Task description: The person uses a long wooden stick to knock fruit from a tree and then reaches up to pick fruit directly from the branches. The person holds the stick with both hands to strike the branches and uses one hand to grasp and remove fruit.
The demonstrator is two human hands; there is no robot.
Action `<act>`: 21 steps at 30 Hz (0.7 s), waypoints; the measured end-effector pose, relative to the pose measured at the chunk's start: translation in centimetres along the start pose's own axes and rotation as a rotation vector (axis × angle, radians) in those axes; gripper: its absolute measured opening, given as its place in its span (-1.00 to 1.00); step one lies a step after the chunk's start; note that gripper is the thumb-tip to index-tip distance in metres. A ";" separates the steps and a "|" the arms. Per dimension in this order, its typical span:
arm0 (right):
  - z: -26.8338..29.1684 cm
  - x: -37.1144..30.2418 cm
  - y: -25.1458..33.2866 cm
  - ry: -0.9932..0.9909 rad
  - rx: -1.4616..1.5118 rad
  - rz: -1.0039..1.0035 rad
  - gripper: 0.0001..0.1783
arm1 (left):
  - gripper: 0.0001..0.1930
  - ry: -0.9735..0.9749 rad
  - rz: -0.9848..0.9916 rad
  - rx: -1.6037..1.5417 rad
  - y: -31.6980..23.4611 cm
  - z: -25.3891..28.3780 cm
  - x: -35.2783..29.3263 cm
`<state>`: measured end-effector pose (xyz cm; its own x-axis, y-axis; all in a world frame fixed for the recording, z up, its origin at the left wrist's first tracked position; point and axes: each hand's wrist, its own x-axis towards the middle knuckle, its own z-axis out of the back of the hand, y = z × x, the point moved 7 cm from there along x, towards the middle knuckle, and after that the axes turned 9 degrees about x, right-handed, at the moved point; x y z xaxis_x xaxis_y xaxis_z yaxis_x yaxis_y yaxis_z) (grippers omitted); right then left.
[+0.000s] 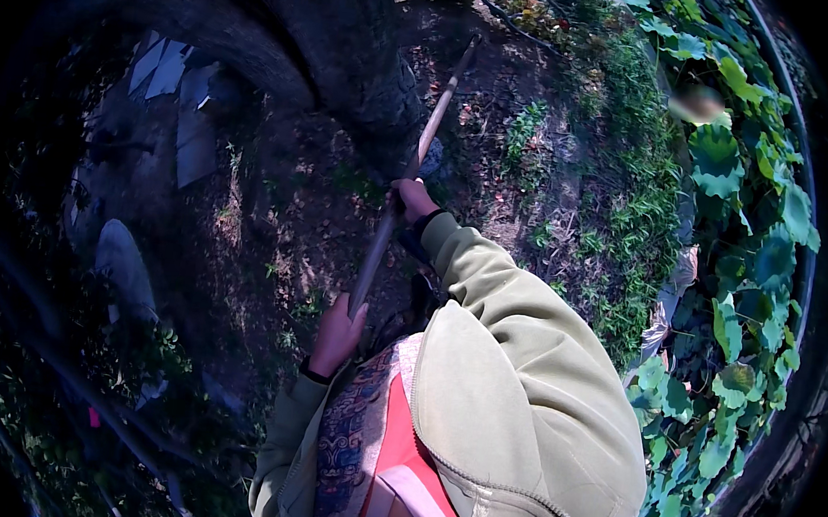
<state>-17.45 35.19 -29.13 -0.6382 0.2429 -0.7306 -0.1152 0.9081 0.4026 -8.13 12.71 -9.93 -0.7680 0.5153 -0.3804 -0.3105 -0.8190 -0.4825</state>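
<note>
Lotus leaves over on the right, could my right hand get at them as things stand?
Probably not: the right hand is closed around the wooden pole, and a strip of low green plants lies between it and the lotus leaves.

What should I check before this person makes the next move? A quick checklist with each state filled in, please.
1. Right hand closed around the pole: ok.
2. Left hand closed around the pole, nearer the body: ok.
3. Sleeves clear of the pole: ok; both end behind the hands.
4. Pole clear of the tree trunk: cannot tell; the trunk looks close on the left, but any gap is hard to judge.
5. Pole's far end touching the ground: cannot tell; that end is too small to read.
6. Firm footing: cannot tell; the area by the feet is in dark shadow.
</note>
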 end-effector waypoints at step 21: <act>6.0 2.6 -10.8 -0.002 0.233 -0.286 -0.97 | -0.73 0.188 0.120 -0.081 1.2 5.5 -7.4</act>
<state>-13.26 28.06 -38.66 -0.6039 -0.0312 -0.7964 -0.1119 0.9927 0.0460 -5.92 6.55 -3.34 -0.6765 0.4596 -0.5754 -0.1713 -0.8581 -0.4840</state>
